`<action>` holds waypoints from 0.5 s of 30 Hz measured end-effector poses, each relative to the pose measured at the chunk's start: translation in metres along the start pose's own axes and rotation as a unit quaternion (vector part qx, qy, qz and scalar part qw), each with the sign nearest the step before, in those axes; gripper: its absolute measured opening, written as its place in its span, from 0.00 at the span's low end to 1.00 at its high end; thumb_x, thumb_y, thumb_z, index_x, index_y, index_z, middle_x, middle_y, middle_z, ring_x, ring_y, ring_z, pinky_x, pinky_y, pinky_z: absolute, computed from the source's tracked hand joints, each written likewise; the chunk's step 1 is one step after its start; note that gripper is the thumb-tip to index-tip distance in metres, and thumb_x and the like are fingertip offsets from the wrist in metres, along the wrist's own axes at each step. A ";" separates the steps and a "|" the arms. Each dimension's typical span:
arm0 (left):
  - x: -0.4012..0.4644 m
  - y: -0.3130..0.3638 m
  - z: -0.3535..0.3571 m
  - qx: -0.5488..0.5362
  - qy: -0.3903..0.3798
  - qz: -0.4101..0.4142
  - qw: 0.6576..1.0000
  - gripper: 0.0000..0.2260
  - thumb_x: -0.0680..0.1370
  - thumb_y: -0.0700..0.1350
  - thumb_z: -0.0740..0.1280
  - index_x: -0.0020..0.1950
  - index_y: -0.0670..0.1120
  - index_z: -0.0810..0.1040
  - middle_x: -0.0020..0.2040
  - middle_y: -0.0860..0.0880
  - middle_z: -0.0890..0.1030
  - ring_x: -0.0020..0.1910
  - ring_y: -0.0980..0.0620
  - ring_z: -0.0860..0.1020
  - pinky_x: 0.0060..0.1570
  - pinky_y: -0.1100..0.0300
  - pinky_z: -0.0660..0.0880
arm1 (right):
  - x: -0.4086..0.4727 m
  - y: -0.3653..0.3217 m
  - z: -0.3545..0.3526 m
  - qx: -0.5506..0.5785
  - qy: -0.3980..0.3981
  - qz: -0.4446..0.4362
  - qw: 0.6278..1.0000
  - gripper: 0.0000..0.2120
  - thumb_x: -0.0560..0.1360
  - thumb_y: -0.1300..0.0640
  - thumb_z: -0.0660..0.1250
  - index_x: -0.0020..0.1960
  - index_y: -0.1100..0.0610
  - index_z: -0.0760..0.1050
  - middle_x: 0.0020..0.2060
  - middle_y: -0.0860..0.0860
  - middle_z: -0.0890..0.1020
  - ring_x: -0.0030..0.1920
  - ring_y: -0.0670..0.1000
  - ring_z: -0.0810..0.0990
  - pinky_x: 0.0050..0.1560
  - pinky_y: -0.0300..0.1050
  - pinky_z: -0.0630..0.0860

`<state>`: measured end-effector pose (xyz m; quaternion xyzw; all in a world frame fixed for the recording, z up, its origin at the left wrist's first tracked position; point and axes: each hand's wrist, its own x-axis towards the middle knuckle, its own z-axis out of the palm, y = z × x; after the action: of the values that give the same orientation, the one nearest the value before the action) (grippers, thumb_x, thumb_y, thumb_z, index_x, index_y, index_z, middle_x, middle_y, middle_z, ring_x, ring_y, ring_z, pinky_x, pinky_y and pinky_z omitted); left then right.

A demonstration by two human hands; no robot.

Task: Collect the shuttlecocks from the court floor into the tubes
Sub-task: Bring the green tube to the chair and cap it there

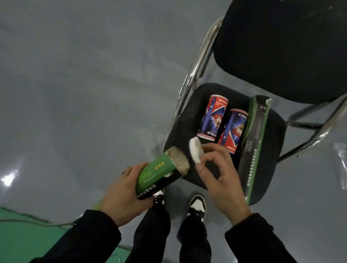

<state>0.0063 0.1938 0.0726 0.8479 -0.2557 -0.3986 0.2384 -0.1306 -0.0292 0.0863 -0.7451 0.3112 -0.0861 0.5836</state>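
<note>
My left hand grips a green and black shuttlecock tube, tilted with its open mouth up and to the right. My right hand pinches a white tube cap just above and right of that mouth, not touching it. Two red and blue tubes lie side by side on the black chair seat. I cannot tell what is inside the held tube.
A long green and black flattened box lies along the seat's right side. The chair's black backrest and chrome legs rise behind. A clear plastic wrapper lies on the grey floor at right. My shoes stand below; green court lies at lower left.
</note>
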 end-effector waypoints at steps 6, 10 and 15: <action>0.014 0.011 -0.006 0.027 -0.015 0.045 0.999 0.37 0.68 0.49 0.78 0.71 0.65 0.64 0.56 0.61 0.70 0.50 0.61 0.74 0.46 0.68 0.68 | 0.003 -0.029 -0.020 -0.083 -0.137 -0.037 0.986 0.04 0.78 0.60 0.69 0.50 0.52 0.76 0.64 0.40 0.75 0.66 0.47 0.75 0.63 0.49 0.75; 0.023 0.016 -0.010 0.018 -0.029 0.063 0.997 0.37 0.68 0.49 0.78 0.68 0.70 0.61 0.57 0.63 0.70 0.50 0.59 0.75 0.48 0.61 0.75 | -0.001 -0.031 -0.016 0.032 -0.124 -0.008 0.992 0.08 0.79 0.65 0.67 0.49 0.52 0.76 0.69 0.42 0.77 0.75 0.46 0.69 0.72 0.50 0.71; 0.030 0.013 -0.013 0.017 -0.058 0.068 0.996 0.37 0.68 0.50 0.77 0.66 0.73 0.58 0.56 0.64 0.70 0.49 0.59 0.76 0.45 0.64 0.76 | -0.006 -0.027 -0.004 0.121 -0.101 0.039 0.987 0.08 0.81 0.67 0.65 0.49 0.55 0.75 0.71 0.42 0.77 0.78 0.43 0.64 0.77 0.45 0.65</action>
<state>0.0301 0.1678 0.0719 0.8079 -0.3332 -0.4252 0.2356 -0.1277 -0.0260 0.1138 -0.6610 0.2661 -0.0247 0.7012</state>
